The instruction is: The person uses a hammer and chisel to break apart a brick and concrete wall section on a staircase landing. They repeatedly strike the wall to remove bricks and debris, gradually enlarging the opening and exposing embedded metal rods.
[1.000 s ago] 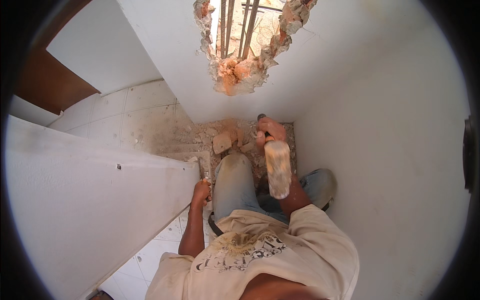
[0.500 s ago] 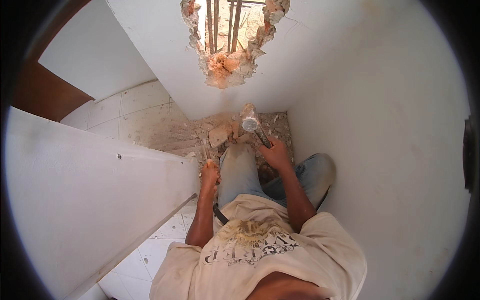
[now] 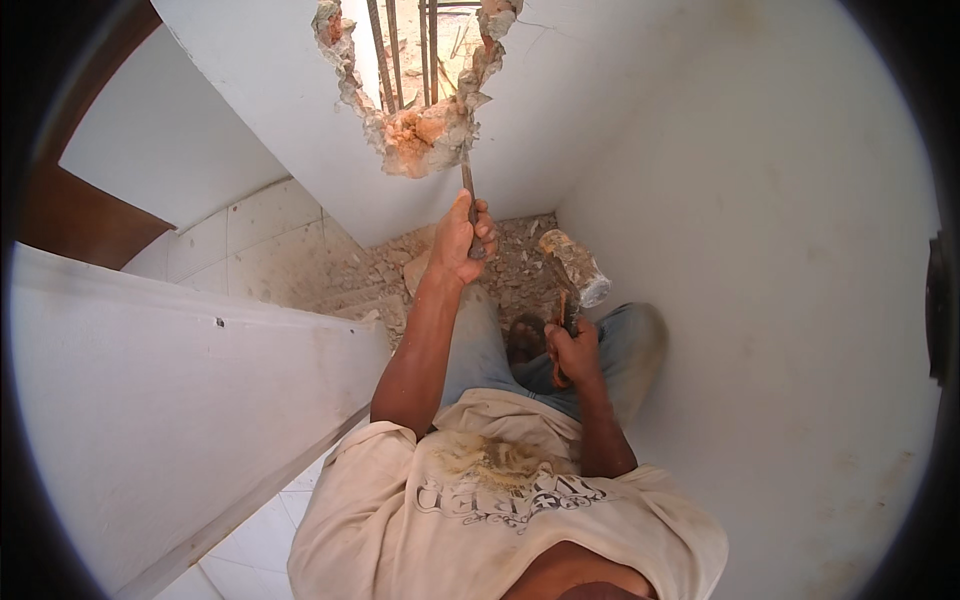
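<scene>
My left hand (image 3: pixel 462 240) grips a thin steel chisel (image 3: pixel 467 190) pointing up-frame into the broken wall hole (image 3: pixel 415 135). My right hand (image 3: pixel 572 350), lower right, clutches a dusty club hammer (image 3: pixel 575 268).

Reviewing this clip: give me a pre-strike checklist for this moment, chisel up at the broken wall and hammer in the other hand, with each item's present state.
1. Chisel tip set on the broken edge of the hole: ok, it meets the crumbled brick.
2. Left hand wrapped firmly round the chisel shaft: ok.
3. Right hand gripping the hammer by its handle: ok, head raised beside the knee.
4. Fingers clear of the chisel's struck end: cannot tell, the hand hides that end.
5. Footing free of loose rubble: not ok, debris covers the floor by the legs.
6. Rebar clear of the chisel line: ok, bars stand above the tip.
</scene>
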`<state>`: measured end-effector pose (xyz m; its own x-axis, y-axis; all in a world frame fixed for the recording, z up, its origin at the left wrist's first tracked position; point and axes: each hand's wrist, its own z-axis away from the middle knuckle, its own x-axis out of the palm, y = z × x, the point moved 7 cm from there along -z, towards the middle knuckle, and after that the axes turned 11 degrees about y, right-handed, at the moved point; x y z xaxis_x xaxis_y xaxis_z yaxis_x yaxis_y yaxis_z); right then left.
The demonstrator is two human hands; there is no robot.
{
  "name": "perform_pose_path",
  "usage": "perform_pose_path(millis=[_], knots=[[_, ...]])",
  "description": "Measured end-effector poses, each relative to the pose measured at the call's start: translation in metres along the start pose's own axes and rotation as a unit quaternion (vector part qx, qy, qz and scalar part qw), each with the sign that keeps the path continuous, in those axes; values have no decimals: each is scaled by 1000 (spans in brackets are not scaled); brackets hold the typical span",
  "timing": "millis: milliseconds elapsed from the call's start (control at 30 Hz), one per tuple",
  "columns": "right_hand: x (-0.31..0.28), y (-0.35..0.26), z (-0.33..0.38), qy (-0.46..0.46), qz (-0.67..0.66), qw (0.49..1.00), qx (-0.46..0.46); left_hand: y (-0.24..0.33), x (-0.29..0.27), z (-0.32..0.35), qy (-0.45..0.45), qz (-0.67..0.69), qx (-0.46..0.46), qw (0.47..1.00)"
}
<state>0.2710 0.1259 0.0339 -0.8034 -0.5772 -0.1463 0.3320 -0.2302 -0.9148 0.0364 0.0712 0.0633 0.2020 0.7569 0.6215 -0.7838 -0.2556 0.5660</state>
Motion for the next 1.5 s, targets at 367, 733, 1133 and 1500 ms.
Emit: perform_pose_path(millis=[367, 733, 1133, 1500], knots=[[34, -156, 52, -117, 107, 817, -554, 36, 20, -28, -33, 35, -16, 999], [57, -110, -14, -18, 348, 880, -323, 82, 35, -31, -100, 105, 10, 989], [27, -192, 76, -155, -3, 725, -671, 40, 31, -34, -24, -60, 45, 997], [51, -163, 55, -90, 198, 843, -491, 46, 28, -36, -48, 3, -15, 999]])
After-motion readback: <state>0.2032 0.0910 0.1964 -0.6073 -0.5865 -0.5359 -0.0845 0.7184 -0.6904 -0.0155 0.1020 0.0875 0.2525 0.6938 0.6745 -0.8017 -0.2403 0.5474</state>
